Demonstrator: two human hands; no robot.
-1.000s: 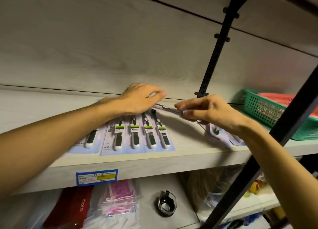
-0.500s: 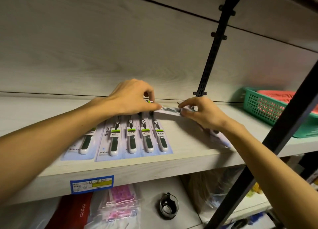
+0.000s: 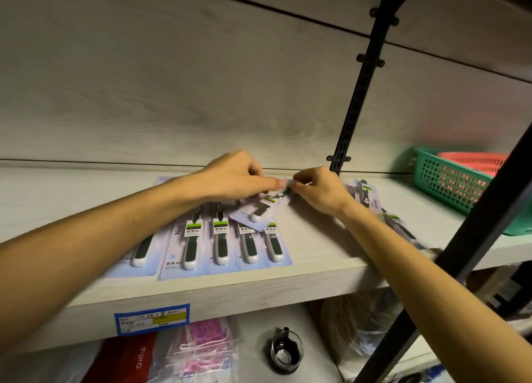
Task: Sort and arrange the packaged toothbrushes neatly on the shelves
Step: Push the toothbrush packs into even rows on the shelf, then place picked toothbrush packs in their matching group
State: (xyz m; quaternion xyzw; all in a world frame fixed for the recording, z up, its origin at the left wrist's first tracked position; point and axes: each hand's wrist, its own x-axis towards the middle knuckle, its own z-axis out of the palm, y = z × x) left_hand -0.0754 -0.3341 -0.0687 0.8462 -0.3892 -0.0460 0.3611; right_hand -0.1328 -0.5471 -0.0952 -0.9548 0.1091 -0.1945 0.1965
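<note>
Shelf (image 3: pixel 316 279), toothbrush pack (image 3: pixel 260 210) now lifted askew

Both bare forearms reach forward and converge toward the middle. The left hand (image 3: pixel 233 178) lies knuckles up, fingers curled downward, thumb stretched rightward. The right hand (image 3: pixel 319 191) faces it, fingers bent in a pinch, its fingertips (image 3: pixel 296 181) nearly touching the left thumb's tip.
</note>
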